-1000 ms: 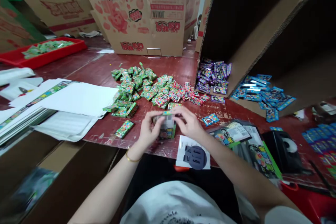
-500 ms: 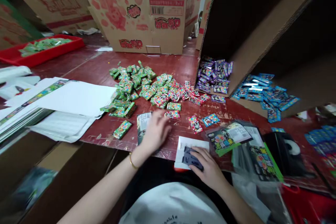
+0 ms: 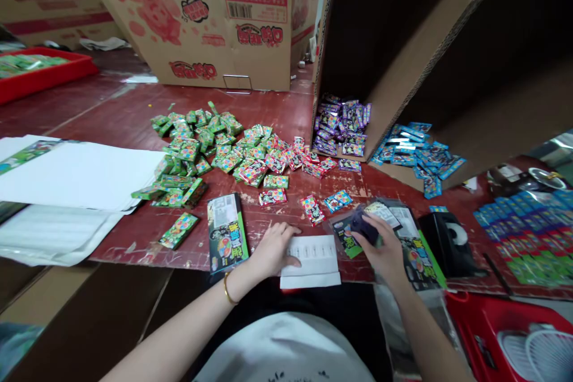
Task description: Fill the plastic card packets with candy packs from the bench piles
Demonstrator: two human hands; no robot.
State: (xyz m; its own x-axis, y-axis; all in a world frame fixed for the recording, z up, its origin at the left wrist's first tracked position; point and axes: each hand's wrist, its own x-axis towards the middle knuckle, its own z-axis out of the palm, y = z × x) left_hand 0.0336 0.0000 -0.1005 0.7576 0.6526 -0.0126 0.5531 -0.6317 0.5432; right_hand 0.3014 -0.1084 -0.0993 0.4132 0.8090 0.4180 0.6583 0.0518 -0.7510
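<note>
A white sheet with a row of small printed marks (image 3: 313,255) lies at the table's front edge. My left hand (image 3: 273,249) rests at its left side, thumb and fingers apart around the near corner. My right hand (image 3: 385,245) grips a small dark grey object (image 3: 363,225), partly hidden by the fingers; its kind is unclear. Beneath it lies a black and green printed pouch (image 3: 347,237), with another such pouch (image 3: 414,253) to the right. A third pouch (image 3: 227,236) lies left of my left hand. Beyond the sheet are a red packet (image 3: 312,210) and a blue packet (image 3: 338,201).
Green packets (image 3: 185,146) heap up mid-table, beside purple packets (image 3: 342,122) and blue packets (image 3: 414,149) near an open carton (image 3: 430,65). White sheets (image 3: 85,176) lie left. A black tape dispenser (image 3: 447,245) and a red basket (image 3: 474,316) stand right.
My right hand lifted the dark grey object off the white sheet and moved right with it. My left hand shifted from the left pouch to the sheet. The view turned right.
</note>
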